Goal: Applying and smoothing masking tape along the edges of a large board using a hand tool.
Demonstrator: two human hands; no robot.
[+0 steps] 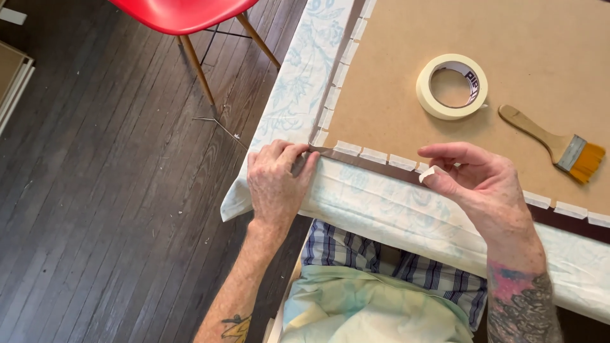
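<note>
- head view, looking straight down: left hand (277, 181) is flat on the corner of the brown board (406, 70), fingers curled down and pressing the pale floral fabric (381, 206) where it folds over the edge. it's pushing, not holding anything.
- right hand (476, 181) sits further along the same near edge, thumb and forefinger pinched on a short strip of masking tape (429, 171), just above the fabric fold.
- a row of little tape pieces (373, 154) already runs along the near edge and up the left edge of the board.
- roll of masking tape (452, 86) lies flat on the board, well up from the hands. a wooden-handled paintbrush (554, 143) with orange bristles lies just right of it.
- red chair (184, 13) on the dark wood floor (95, 190) top left, well apart from the board.
- plaid shorts (381, 260) show at the bottom.
</note>
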